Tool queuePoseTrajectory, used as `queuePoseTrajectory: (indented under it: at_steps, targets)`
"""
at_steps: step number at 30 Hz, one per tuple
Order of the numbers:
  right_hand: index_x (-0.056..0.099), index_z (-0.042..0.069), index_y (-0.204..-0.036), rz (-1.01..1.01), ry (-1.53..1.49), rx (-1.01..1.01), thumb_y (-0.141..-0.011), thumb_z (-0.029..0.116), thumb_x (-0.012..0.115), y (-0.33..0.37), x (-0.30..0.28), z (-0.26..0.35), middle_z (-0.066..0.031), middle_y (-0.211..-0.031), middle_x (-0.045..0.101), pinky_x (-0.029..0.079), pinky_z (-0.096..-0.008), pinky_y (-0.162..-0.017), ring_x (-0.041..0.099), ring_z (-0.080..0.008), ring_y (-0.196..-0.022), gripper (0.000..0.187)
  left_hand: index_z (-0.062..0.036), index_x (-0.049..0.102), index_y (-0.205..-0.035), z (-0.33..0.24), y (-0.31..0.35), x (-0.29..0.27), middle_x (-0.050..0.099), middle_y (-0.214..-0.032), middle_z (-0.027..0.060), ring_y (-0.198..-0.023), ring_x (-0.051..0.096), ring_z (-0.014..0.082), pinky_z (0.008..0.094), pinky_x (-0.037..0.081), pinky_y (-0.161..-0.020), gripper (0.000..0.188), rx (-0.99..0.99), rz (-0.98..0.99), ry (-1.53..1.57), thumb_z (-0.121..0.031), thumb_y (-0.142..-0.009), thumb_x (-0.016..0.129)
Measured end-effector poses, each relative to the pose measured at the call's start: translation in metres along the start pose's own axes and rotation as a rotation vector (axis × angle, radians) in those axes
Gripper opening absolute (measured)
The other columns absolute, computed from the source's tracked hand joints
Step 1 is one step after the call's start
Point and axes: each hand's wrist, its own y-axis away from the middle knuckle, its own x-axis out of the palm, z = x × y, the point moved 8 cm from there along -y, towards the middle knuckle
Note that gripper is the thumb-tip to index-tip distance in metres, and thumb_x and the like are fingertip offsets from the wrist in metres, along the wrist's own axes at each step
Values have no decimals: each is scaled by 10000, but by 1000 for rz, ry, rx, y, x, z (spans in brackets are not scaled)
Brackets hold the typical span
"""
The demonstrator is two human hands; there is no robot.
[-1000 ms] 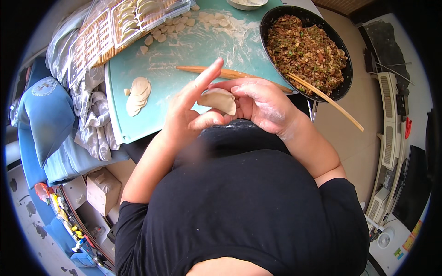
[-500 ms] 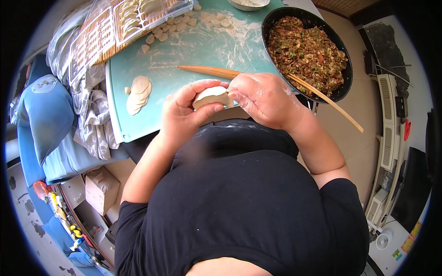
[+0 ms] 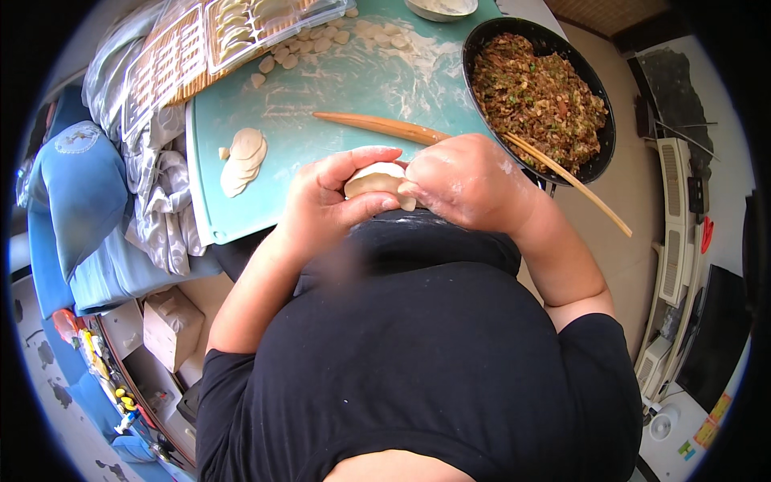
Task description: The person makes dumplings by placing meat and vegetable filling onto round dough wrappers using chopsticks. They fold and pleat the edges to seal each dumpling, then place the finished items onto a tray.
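Note:
Above the mat's near edge, a half-folded dumpling (image 3: 371, 181) rests in my left hand (image 3: 320, 191), with the thumb below and fingers above it. My right hand (image 3: 470, 181) pinches the right end of its pale dough edge, its fingertips partly hidden. Just beyond my hands lies a tapered wooden rolling pin (image 3: 377, 125), its right end close behind my right hand. To the left, several round dough wrappers (image 3: 244, 163) overlap in a small stack on the green mat (image 3: 297, 120). Whatever is inside the dumpling cannot be seen clearly.
A black pan (image 3: 612, 136) of minced filling (image 3: 538, 96) stands at the right, chopsticks (image 3: 574, 186) across its near rim. Small dough pieces (image 3: 321, 40) lie on floured mat at the back, near a bowl (image 3: 442, 8). A clear tray (image 3: 210, 40) with dumplings sits far left.
My right hand has turned and dropped slightly, staying pinched on the dumpling's right end. The dumpling has tilted a little and moved slightly right. The whole view has shifted slightly.

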Motion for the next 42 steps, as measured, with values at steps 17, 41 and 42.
queuePoseTrajectory:
  at_steps: [17, 41, 42]
  targets:
    - [543, 65, -729, 194, -144, 237, -826, 215, 541, -11, 7, -17, -119, -659, 545, 425, -400, -553, 536, -339, -624, 178, 5, 513, -1079, 15, 2, -4, 598, -938, 45, -864, 561, 96, 231, 452, -765, 408, -219, 103, 157, -161, -767, 719]
    - [510, 26, -684, 152, -436, 403, -831, 164, 545, -20, 27, -25, -144, -624, 514, 414, -373, -544, 517, -308, -599, 205, 40, 555, -1099, 20, 11, -7, 624, -896, 33, -780, 565, 65, 198, 458, -652, 358, -295, 96, 508, -154, -821, 668]
    - [513, 26, -685, 151, -373, 371, -833, 164, 545, -21, 28, -23, -143, -618, 509, 413, -371, -541, 514, -304, -594, 205, 39, 553, -1104, 22, 11, -7, 624, -895, 31, -779, 564, 64, 197, 457, -652, 362, -302, 88, 496, -155, -821, 668]
